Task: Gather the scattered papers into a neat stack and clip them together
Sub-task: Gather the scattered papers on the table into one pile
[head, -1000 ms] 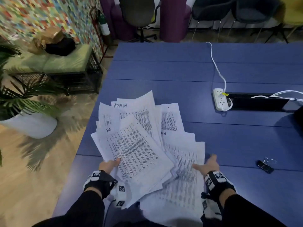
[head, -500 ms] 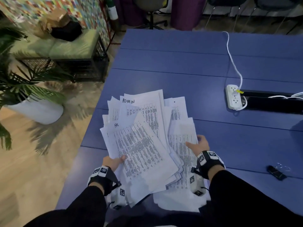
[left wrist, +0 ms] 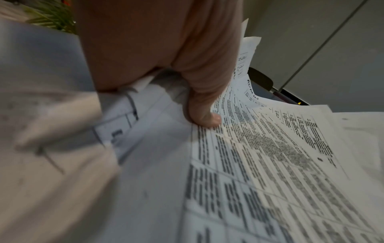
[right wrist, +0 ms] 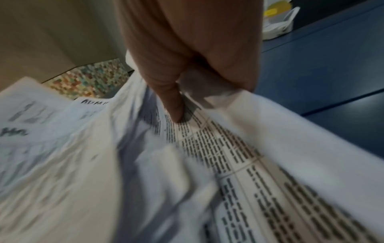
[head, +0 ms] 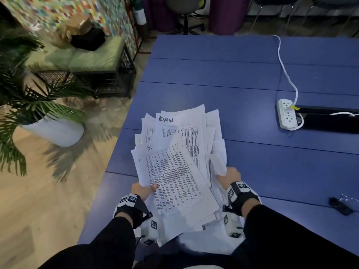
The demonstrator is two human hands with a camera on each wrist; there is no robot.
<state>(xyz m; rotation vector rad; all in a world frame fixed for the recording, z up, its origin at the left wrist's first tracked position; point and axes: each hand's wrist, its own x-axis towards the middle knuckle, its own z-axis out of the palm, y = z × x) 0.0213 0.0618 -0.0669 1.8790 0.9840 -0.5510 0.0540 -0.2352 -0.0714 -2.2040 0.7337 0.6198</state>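
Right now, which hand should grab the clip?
Probably the right hand. The black clip lies on the table to the right of the papers, on that hand's side. The left hand grips the papers' far side.

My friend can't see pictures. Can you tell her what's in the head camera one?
Two hands, left hand and right hand, grip a messy fan of white printed paper sheets over a blue wooden table. A small black binder clip lies to the right, and a white power strip sits farther back.
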